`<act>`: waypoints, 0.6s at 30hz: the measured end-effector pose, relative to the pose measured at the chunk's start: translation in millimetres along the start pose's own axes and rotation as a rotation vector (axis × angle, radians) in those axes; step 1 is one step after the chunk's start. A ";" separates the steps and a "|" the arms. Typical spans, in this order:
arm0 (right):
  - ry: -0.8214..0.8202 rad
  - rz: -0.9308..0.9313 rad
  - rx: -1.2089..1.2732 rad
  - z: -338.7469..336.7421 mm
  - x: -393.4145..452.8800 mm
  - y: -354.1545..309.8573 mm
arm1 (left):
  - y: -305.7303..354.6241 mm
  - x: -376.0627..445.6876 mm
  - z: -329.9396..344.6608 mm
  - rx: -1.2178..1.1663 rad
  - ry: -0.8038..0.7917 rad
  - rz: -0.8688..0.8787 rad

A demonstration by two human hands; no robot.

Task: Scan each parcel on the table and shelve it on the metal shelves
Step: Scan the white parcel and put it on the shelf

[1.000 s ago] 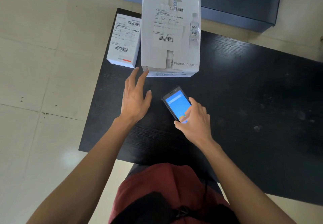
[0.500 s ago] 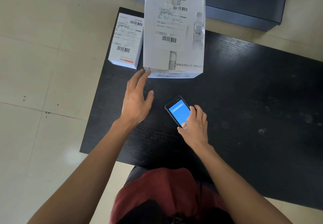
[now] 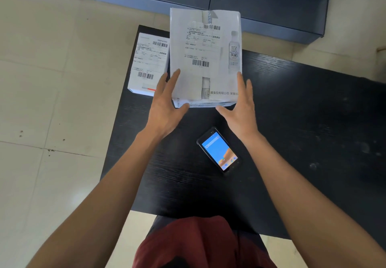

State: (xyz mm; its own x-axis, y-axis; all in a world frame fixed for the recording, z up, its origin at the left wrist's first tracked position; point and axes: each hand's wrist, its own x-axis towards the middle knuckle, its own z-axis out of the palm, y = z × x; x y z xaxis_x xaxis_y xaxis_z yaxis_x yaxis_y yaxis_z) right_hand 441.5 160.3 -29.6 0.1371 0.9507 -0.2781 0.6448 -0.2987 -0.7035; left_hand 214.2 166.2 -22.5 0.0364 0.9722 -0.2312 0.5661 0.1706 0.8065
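On big box [image 3: 205, 58]: shipping label with two barcodes, small print too fine to read; printed bottle [image 3: 234, 51] marked "60" and "英皓"; along near edge "草食品有限公司 荣誉出", cut off at right. On small box [image 3: 149, 64]: label with two barcodes, print unreadable. On phone [image 3: 219, 151]: blue screen, icons, no legible text.

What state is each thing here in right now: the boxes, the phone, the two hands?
Large parcel: upright on table, sealed, label facing up.
Small parcel: on table, untouched.
Handheld scanner: lying on table, screen lit.
Left hand: open, at large parcel's left side.
Right hand: open, at its right side.
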 end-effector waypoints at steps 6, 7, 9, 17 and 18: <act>-0.028 0.038 0.102 4.9 6.6 -5.3 | 4.8 17.9 8.3 -0.080 -0.043 0.012; -0.019 0.049 0.105 5.2 4.5 -5.1 | 4.8 17.5 9.0 -0.085 -0.040 0.015; 0.002 0.067 0.100 4.0 -0.8 -4.0 | 4.7 15.3 9.6 -0.098 -0.043 0.035; 0.157 0.039 0.074 -28.4 -38.1 4.9 | 32.1 0.7 24.1 -0.126 -0.088 0.143; 0.187 0.032 0.084 -35.3 -44.7 7.0 | 39.8 -1.8 28.1 -0.129 -0.099 0.153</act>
State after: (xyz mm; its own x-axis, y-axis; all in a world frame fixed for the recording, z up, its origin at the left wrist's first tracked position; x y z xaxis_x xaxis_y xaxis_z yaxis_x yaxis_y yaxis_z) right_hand 466.5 118.7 1.0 0.2987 0.9372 -0.1804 0.5740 -0.3274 -0.7506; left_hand 259.9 166.7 -5.3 0.1979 0.9690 -0.1477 0.4375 0.0475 0.8979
